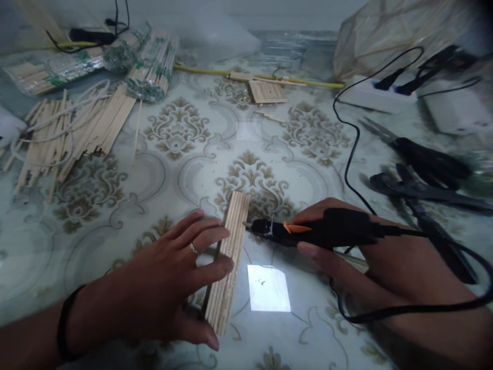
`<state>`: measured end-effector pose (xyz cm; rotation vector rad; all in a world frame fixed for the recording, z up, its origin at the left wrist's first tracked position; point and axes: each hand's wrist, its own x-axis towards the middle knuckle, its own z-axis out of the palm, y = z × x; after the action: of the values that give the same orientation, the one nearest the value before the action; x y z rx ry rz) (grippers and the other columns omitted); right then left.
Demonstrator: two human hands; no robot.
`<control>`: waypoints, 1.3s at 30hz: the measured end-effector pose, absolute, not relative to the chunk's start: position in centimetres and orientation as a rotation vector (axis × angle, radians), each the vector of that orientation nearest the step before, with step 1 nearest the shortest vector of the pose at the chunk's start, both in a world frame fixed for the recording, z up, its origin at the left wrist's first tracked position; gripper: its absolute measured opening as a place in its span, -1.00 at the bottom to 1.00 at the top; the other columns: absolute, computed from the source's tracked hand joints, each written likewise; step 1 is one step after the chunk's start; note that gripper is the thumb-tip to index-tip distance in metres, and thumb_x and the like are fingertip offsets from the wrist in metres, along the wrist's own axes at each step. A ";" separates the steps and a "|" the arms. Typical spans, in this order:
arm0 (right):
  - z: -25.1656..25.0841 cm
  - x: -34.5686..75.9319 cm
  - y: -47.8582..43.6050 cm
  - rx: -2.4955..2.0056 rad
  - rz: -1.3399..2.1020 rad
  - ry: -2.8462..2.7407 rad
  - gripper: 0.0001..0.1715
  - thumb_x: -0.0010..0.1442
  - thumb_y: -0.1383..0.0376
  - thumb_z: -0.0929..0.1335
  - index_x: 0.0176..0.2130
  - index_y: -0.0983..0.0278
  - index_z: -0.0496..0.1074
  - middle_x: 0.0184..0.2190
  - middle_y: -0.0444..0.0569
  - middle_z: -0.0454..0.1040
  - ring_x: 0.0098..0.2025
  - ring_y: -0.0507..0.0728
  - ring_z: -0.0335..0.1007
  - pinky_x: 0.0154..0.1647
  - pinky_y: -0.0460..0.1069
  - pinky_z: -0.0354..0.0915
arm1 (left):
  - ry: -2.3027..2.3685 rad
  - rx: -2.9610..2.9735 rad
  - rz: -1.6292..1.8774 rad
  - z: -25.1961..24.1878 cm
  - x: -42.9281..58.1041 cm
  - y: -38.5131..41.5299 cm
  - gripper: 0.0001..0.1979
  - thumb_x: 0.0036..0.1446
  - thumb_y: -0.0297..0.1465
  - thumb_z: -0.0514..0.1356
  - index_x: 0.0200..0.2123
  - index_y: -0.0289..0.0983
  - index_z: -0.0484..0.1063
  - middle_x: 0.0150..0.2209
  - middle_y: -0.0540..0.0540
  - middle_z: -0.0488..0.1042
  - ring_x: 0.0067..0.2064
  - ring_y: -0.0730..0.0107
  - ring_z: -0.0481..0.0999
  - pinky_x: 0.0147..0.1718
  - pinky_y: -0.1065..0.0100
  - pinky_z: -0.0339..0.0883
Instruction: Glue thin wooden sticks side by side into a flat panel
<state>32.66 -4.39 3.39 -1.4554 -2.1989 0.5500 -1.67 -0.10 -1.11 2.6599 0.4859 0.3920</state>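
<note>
The strip of wooden sticks [237, 241] lies in the head view near the middle of the bench [185, 190], slanting away from the person, its sticks side by side. The left hand [181, 270], wearing a ring [194, 249] and a dark wristband [66, 321], is spread and unclenched, its fingertips resting on the strip and its thumb by the near end. The right hand [358, 280] grasps a black glue gun [339, 228] with an orange trigger [298, 227]; the nozzle [247, 225] points left at the strip's right edge, though whether it touches is hard to tell. At the far left are loose sticks [100, 123], a white cable [71, 121] looped over some of them, and plastic-wrapped bundles [152, 67]. A small stick panel [267, 92] lies toward the back, near a yellow rod [316, 84]. On the right are a white power strip [375, 97], black-handled pliers [427, 156] and another dark tool [431, 195].
</note>
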 end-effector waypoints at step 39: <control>3.4 32.7 -4.8 -1.514 0.737 -2.118 -0.76 0.63 0.08 0.40 -0.03 0.09 0.66 -0.12 -0.03 0.72 -0.19 0.25 0.73 -0.15 0.13 0.65 | 0.461 2.681 0.381 -0.8 -1.6 0.2 -0.17 0.23 0.27 0.53 0.28 -0.18 0.49 0.40 -0.37 0.56 0.50 -0.30 0.53 0.65 -0.34 0.25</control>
<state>32.66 -4.82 3.41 -1.5144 -2.1182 0.7368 -1.56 0.17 -0.78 2.6812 0.4607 0.3810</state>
